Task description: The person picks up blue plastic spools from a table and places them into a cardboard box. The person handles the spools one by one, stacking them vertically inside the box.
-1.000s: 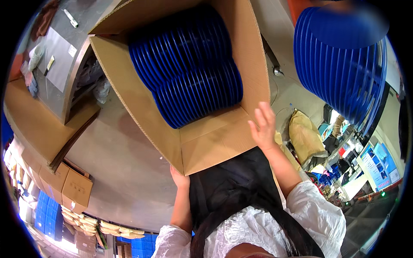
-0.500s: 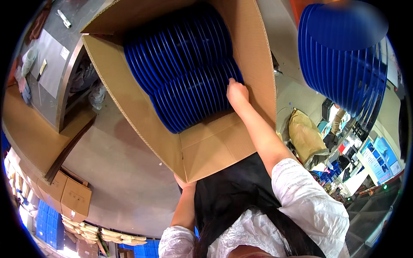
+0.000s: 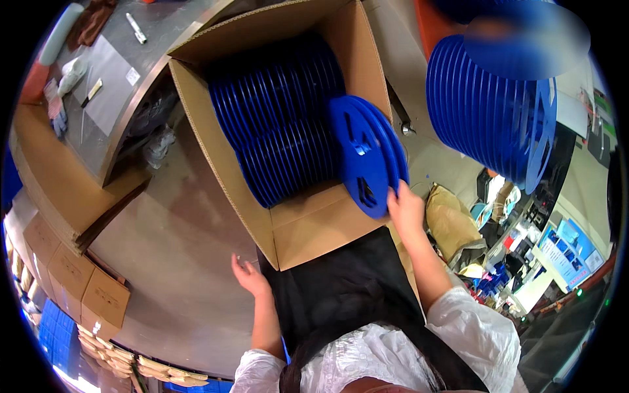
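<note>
In front of me an open cardboard box holds two rows of blue plastic reels standing on edge. My right hand grips the lower rim of a few blue reels held close together, which tilt over the box's right wall, partly out of it. Slots and a centre hole show on the front reel's face. Below the box's near left corner, my left hand is apart from the cardboard, fingers spread, holding nothing.
On the right stands another row of blue reels, partly blurred. A crumpled brown paper bag lies below it. At left are a grey table with a pen, and closed cartons on the floor.
My right hand has drawn a few reels up and rightward out of the lower row's right end. My left hand has let go of the box and moved left.
</note>
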The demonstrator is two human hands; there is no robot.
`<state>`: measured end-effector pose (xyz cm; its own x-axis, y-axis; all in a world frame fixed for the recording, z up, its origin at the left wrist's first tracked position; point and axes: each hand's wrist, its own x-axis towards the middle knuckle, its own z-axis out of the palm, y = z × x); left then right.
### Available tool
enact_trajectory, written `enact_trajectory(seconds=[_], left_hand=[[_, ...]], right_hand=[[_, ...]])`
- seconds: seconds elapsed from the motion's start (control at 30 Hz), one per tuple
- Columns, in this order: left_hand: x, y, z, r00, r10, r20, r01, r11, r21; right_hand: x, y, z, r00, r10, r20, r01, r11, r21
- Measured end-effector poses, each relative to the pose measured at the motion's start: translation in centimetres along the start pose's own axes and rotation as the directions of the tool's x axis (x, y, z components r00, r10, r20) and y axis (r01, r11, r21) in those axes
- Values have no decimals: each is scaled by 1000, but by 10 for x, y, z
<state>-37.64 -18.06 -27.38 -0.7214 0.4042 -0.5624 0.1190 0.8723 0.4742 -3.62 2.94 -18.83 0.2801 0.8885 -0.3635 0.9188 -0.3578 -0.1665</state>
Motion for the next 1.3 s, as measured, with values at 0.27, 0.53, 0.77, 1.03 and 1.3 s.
enact_trajectory(seconds=[0.27,0.53,0.77,1.03,1.3], left_hand=[[-34,167,56,683,715,147,-723,691,-4],[-51,157,276,515,305,801,-145,952,-269],[-82,166,299,462,301,834,25,936,-352],[-78,162,305,512,288,809,43,932,-359],[-49,152,325,499,159,852,242,919,-313]], right_hand=[[5,8,-47,993,-68,-99,54,989,-134],[16,-7,-32,997,-12,-74,4,994,-110],[6,15,-42,998,51,-45,-48,996,74],[16,9,-39,998,56,31,-59,992,107],[20,6,-32,994,27,103,-32,998,52]])
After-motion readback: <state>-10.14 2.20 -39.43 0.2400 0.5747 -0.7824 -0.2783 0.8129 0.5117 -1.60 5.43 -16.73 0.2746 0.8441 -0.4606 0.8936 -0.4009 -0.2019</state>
